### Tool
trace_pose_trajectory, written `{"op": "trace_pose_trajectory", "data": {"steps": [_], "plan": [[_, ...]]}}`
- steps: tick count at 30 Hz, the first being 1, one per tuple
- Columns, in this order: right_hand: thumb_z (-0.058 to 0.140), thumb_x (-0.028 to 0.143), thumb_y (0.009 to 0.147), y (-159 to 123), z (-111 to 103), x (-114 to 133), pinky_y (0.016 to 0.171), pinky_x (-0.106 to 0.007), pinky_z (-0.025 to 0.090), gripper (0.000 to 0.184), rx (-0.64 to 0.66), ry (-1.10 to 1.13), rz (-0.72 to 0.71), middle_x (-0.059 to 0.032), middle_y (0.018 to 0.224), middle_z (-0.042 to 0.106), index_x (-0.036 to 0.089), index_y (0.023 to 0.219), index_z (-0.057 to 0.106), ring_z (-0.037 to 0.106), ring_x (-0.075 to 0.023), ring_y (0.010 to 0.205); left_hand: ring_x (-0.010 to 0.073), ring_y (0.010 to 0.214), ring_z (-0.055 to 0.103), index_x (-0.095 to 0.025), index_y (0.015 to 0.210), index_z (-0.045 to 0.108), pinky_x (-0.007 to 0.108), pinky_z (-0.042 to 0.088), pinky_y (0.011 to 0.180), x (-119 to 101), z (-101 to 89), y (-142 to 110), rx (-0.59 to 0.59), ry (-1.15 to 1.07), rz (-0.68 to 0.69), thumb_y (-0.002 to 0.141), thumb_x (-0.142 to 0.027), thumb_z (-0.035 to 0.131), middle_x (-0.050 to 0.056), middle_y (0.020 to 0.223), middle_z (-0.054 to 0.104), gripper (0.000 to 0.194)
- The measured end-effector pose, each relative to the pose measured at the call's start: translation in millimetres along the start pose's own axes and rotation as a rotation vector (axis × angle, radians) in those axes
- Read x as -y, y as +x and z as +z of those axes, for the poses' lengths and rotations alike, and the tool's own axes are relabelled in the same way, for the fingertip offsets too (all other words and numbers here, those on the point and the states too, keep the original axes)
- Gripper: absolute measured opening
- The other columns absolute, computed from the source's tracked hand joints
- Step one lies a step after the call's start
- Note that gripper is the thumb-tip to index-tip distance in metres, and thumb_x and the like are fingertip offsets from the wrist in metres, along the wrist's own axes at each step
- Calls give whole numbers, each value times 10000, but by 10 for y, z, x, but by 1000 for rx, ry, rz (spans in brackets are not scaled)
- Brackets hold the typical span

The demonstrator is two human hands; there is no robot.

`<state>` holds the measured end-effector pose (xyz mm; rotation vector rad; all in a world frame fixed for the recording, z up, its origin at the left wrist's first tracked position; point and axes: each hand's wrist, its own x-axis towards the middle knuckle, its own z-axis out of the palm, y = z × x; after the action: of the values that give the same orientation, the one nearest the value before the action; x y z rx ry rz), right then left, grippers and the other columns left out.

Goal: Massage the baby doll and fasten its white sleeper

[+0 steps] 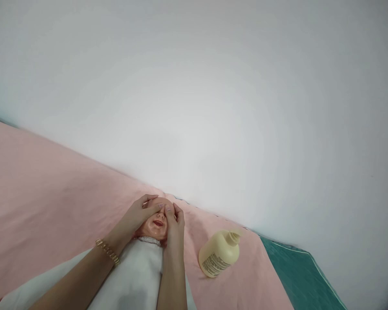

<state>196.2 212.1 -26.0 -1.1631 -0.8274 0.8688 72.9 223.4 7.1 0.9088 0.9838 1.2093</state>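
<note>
A baby doll [159, 234] lies face up on the pink cloth, its mouth open, in white clothing with a ruffled collar. My left hand [141, 212] cups one side of its head, the thumb laid over the brow and eye. On the other side of the head is my right hand [175, 219], its thumb pressed near the other eye and its fingers curled round the edge. Both thumbs cover the doll's eyes. A gold bracelet [107, 251] circles my left wrist.
Right of the doll stands a pale yellow bottle [218, 253] with printed text and an uncapped neck. Pink cloth [51, 181] covers most of the surface. A green covering [299, 269] shows at the right corner. Behind everything rises a white wall [194, 94].
</note>
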Motion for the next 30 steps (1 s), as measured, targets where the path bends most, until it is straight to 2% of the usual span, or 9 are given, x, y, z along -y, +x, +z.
{"op": "trace_pose_trajectory", "data": {"steps": [3, 8, 17, 23, 30], "plan": [[780, 450, 672, -18, -13, 37, 798, -311, 543, 547, 4, -19, 34, -74, 1021, 704, 186, 1131, 642, 652, -244, 992, 244, 817, 705, -195, 1103, 596, 308, 567, 685, -15, -6, -13, -8, 35, -26, 672, -295, 756, 57, 900, 710, 470], [770, 424, 674, 15, -24, -3, 784, -310, 545, 530, -12, -6, 73, -69, 1024, 699, 189, 1129, 634, 656, -241, 979, 239, 829, 701, -193, 1063, 592, 307, 565, 692, 5, -4, -16, -9, 45, 12, 686, -308, 733, 61, 915, 704, 419], [723, 479, 727, 72, 0, -104, 748, -301, 552, 474, -46, 18, 66, -71, 974, 712, 186, 1092, 651, 669, -227, 936, 245, 878, 695, -185, 1012, 621, 315, 558, 733, 33, -2, 11, -4, -8, 34, 663, -387, 748, 70, 955, 714, 423], [713, 451, 712, 108, -23, -120, 792, -313, 547, 441, -50, 54, 42, -82, 1029, 716, 185, 1063, 682, 662, -231, 975, 235, 869, 689, -178, 1030, 630, 318, 550, 754, 60, 3, 44, 1, -80, 25, 648, -420, 758, 76, 964, 712, 470], [659, 383, 697, 106, -71, -124, 842, -352, 546, 426, -27, 155, 107, -83, 1130, 694, 194, 1077, 702, 657, -238, 1019, 255, 912, 683, -175, 1011, 666, 347, 544, 805, 51, -5, 35, -24, -87, 36, 637, -415, 726, 88, 989, 718, 448]]}}
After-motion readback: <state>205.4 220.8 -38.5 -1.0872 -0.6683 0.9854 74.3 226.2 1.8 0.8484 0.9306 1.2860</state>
